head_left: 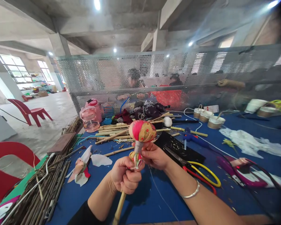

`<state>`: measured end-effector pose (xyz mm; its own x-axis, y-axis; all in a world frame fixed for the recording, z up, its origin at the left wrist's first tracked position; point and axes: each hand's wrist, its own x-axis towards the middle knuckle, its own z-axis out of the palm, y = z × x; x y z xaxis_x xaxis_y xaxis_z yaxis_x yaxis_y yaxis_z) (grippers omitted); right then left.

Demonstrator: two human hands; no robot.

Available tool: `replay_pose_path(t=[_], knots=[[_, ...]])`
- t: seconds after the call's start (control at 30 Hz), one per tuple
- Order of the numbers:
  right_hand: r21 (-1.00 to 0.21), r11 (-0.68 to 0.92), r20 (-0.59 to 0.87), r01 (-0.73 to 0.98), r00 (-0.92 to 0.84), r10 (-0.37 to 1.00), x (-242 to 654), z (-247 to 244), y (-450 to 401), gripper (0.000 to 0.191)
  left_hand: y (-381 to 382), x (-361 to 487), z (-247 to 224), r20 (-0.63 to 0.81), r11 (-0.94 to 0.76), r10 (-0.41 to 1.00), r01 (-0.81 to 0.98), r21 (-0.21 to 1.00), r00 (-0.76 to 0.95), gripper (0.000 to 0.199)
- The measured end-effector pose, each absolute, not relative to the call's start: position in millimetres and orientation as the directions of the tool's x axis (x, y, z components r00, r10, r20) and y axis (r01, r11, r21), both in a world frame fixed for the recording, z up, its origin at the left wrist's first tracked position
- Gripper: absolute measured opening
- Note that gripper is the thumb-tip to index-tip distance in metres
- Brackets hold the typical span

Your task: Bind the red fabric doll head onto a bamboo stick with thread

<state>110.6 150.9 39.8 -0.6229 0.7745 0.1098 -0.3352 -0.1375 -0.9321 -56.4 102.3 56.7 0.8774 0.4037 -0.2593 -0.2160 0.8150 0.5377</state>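
Note:
My left hand [127, 175] is closed around a bamboo stick [119, 207] just below its padded head. That cloth-covered ball [142, 131], patched in pink and patterned yellow, points up. Grey thread [138, 147] is wound tightly round its neck, and gathered cloth ends [137, 158] flare out beneath the winding. At the neck's right side my right hand [155, 154] has its fingers pinched together. A thin loose thread [162, 198] trails from under that hand towards the front edge; its upper end is hidden by the fingers.
Scissors [201, 170] with yellow and red handles lie right, by a black cloth [178, 145]. Behind are bamboo sticks [117, 129] and a glue gun [194, 137]. Cloth scraps [81, 172] and bundled twigs [49, 184] lie left. Perforated metal screening [103, 75] stands behind, people beyond.

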Motion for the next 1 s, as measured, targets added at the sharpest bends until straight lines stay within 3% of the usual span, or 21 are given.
replay_pose_path(t=[0.13, 0.23, 0.33, 0.4, 0.47, 0.57, 0.7, 0.87, 1.0], knots=[[-0.915, -0.181, 0.074, -0.361, -0.590, 0.804, 111.0, 37.8, 145.9, 0.041, 103.4, -57.4, 53.5, -0.217, 0.808, 0.345, -0.171, 0.564, 0.913, 0.029], [-0.910, -0.180, 0.067, -0.374, -0.560, 0.826, 113.2, 36.7, 147.9, 0.039, 103.6, -54.0, 51.1, -0.164, 0.685, 0.506, -0.278, 0.674, 0.847, 0.024], [-0.910, -0.174, 0.063, -0.377, -0.539, 0.840, 116.4, 37.2, 152.7, 0.038, 101.6, -45.7, 51.4, -0.008, 0.256, 0.848, -0.398, 0.881, 0.529, 0.030], [-0.914, -0.181, 0.045, -0.363, -0.534, 0.844, 117.7, 39.0, 155.3, 0.039, 100.0, -40.3, 53.3, 0.134, -0.056, 0.955, -0.283, 0.957, 0.265, 0.040], [-0.921, -0.171, 0.038, -0.349, -0.518, 0.854, 117.9, 41.6, 156.9, 0.042, 99.6, -36.5, 54.5, 0.207, -0.196, 0.972, -0.100, 0.975, 0.108, 0.037], [-0.948, -0.123, 0.038, -0.293, -0.490, 0.871, 116.8, 45.3, 158.3, 0.039, 102.8, -33.6, 52.9, 0.106, -0.106, 0.993, -0.018, 0.994, 0.051, 0.025], [-0.959, -0.134, 0.006, -0.249, -0.491, 0.871, 115.6, 45.4, 159.8, 0.035, 108.9, -35.3, 50.3, -0.084, 0.101, 0.990, -0.147, 0.984, 0.116, 0.032], [-0.920, -0.174, 0.047, -0.351, -0.540, 0.840, 116.1, 41.5, 158.8, 0.037, 111.3, -41.8, 47.3, -0.123, 0.318, 0.905, -0.456, 0.831, 0.408, 0.033], [-0.899, -0.164, 0.107, -0.407, -0.566, 0.818, 114.7, 38.9, 157.6, 0.034, 113.4, -43.8, 39.1, -0.116, 0.471, 0.805, -0.508, 0.721, 0.582, 0.036]])
